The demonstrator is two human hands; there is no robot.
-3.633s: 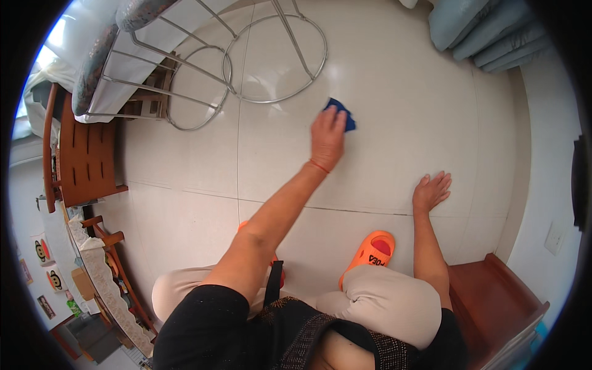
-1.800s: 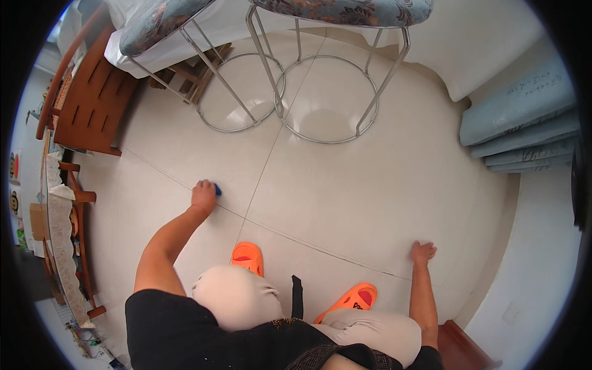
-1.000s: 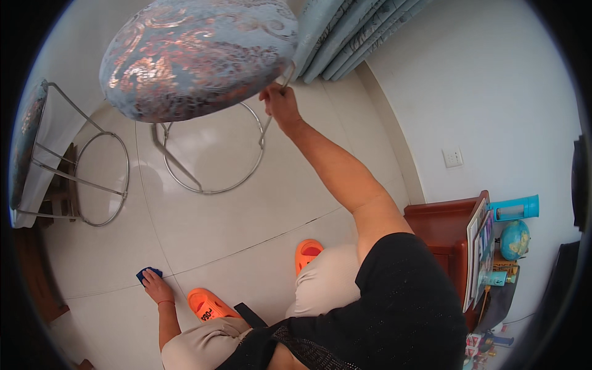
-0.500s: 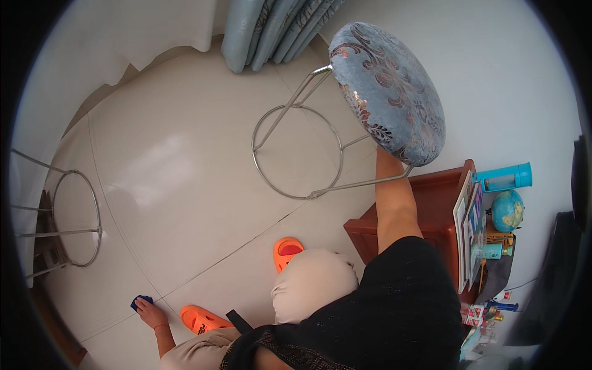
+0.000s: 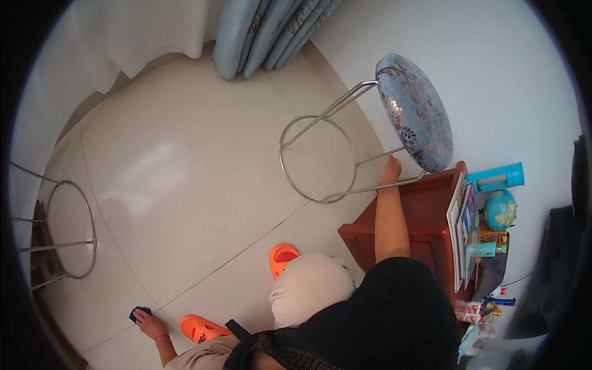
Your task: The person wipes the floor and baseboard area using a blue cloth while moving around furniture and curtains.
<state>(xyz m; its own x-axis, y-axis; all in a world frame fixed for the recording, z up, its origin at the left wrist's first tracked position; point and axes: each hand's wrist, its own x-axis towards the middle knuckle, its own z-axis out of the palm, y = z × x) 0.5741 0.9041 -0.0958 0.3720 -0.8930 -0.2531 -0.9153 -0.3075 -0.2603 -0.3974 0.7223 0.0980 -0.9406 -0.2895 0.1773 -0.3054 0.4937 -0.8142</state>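
On the floor at the lower left, my left hand (image 5: 147,323) is closed on a dark blue cloth (image 5: 139,314), pressing it against the tiles. My right arm reaches forward past the cabinet. At its end, my right hand (image 5: 390,169) is closed around a thin metal leg of a round stool (image 5: 416,114). That stool has a padded grey-blue patterned seat and a metal ring at its base. It stands beside the white wall, and its ring is at floor level.
A reddish-brown cabinet (image 5: 419,197) stands close to my right arm, bearing magazines (image 5: 459,231), a small globe (image 5: 499,209) and a blue cylinder (image 5: 497,177). Metal stool legs (image 5: 71,229) rise at far left. Curtains (image 5: 271,37) hang ahead. Orange clogs (image 5: 200,328) are on my feet.
The stool has shifted right, closer to the wall, along with my right hand, which the seat covered before and which now shows. My left hand and the cloth have hardly moved.
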